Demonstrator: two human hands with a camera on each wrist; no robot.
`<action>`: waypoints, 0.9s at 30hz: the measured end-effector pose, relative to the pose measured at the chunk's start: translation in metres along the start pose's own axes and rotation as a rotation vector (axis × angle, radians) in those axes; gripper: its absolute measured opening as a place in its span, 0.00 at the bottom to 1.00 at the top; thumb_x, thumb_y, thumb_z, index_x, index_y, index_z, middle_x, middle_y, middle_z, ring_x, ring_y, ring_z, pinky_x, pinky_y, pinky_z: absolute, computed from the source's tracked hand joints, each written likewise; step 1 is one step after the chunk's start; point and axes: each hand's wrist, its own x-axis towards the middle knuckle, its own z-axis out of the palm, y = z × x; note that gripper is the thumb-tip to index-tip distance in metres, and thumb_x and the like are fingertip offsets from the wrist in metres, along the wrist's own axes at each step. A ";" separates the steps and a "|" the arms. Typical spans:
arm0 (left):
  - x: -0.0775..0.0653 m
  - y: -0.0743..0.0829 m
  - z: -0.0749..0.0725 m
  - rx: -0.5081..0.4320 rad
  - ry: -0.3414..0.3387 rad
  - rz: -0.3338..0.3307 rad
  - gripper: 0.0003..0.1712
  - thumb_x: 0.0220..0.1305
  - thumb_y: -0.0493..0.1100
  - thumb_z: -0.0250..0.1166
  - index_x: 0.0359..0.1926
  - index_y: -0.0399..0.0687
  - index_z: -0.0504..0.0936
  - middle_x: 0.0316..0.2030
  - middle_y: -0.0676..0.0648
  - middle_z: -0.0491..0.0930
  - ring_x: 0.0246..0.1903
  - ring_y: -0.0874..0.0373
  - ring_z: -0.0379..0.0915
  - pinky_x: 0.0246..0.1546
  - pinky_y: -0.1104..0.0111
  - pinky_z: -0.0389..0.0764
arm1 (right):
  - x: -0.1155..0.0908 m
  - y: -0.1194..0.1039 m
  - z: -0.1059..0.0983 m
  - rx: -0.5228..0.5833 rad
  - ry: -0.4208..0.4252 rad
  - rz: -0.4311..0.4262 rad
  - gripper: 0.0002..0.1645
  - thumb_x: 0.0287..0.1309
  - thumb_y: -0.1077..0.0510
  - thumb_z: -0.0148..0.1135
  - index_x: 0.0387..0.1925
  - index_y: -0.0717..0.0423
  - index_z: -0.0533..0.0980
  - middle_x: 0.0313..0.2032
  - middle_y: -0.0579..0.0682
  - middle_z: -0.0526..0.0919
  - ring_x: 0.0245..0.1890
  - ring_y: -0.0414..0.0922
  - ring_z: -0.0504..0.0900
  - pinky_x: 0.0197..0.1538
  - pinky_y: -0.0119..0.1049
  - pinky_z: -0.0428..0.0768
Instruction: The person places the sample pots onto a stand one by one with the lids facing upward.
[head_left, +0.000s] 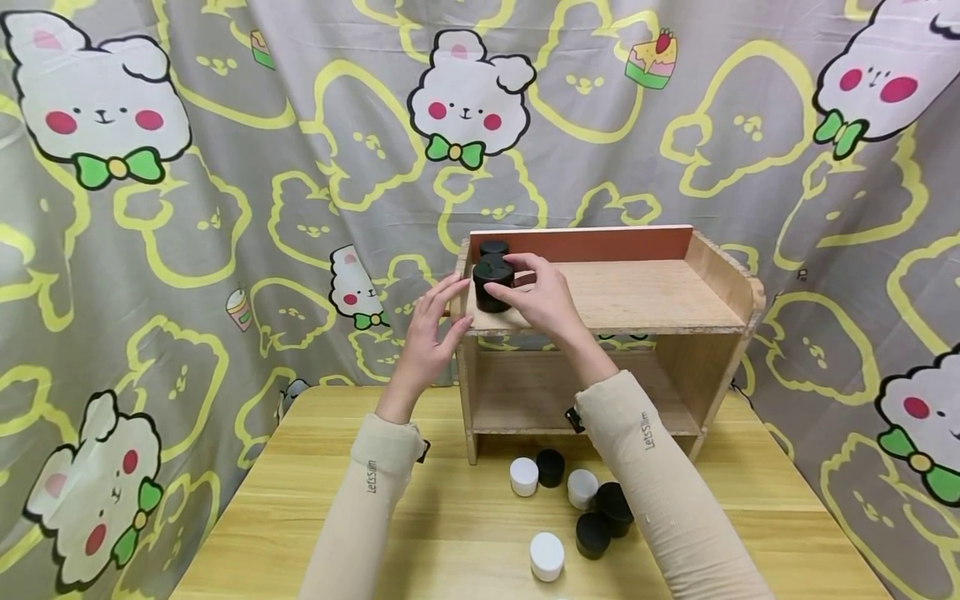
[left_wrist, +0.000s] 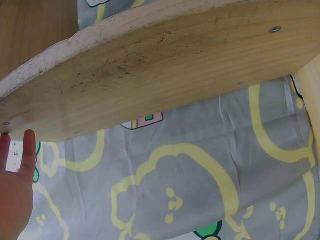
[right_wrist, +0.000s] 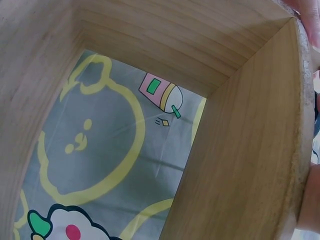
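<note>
On the top board of a wooden shelf (head_left: 637, 292), at its left end, stands a round black jar (head_left: 491, 292). My right hand (head_left: 546, 298) grips it from the right side, thumb in front and fingers behind. A second black jar (head_left: 493, 247) sits just behind it, partly hidden. My left hand (head_left: 429, 342) is at the shelf's left side panel, fingers extended and fingertips right at its edge. In the left wrist view, two fingers (left_wrist: 29, 155) reach up to the underside of that panel (left_wrist: 150, 75). The right wrist view mostly shows the shelf's inner compartment (right_wrist: 240, 135).
Below on the wooden table (head_left: 300, 500) stand white jars (head_left: 547, 557) and black jars (head_left: 593, 535) in a loose group before the shelf, some under my right forearm. The lower shelf board (head_left: 525, 408) lies behind them. A patterned curtain (head_left: 300, 208) hangs around the table.
</note>
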 end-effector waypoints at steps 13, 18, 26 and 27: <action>0.000 0.002 0.000 -0.001 0.011 0.007 0.30 0.74 0.40 0.64 0.74 0.52 0.71 0.77 0.47 0.64 0.63 0.48 0.66 0.57 0.58 0.74 | 0.001 0.003 -0.001 0.014 -0.013 -0.010 0.39 0.60 0.45 0.75 0.69 0.53 0.73 0.61 0.57 0.80 0.56 0.55 0.81 0.58 0.52 0.80; 0.000 0.002 0.000 -0.001 0.007 -0.004 0.30 0.74 0.40 0.63 0.74 0.53 0.70 0.77 0.47 0.63 0.64 0.48 0.65 0.57 0.58 0.75 | 0.000 0.003 -0.002 0.011 -0.023 -0.007 0.40 0.60 0.44 0.75 0.70 0.53 0.72 0.62 0.57 0.79 0.56 0.55 0.81 0.58 0.52 0.81; 0.000 0.001 0.001 0.000 0.003 -0.015 0.30 0.74 0.41 0.63 0.74 0.53 0.70 0.77 0.49 0.63 0.67 0.48 0.64 0.59 0.57 0.74 | 0.001 0.002 -0.001 -0.008 -0.020 -0.015 0.41 0.60 0.44 0.75 0.70 0.53 0.72 0.62 0.57 0.79 0.56 0.55 0.81 0.58 0.53 0.80; 0.000 0.001 0.001 0.000 0.003 -0.016 0.30 0.74 0.41 0.63 0.74 0.53 0.70 0.77 0.50 0.63 0.66 0.48 0.64 0.59 0.58 0.74 | 0.000 0.002 -0.001 -0.007 -0.018 -0.013 0.41 0.60 0.44 0.75 0.70 0.53 0.72 0.62 0.57 0.79 0.56 0.55 0.81 0.58 0.53 0.80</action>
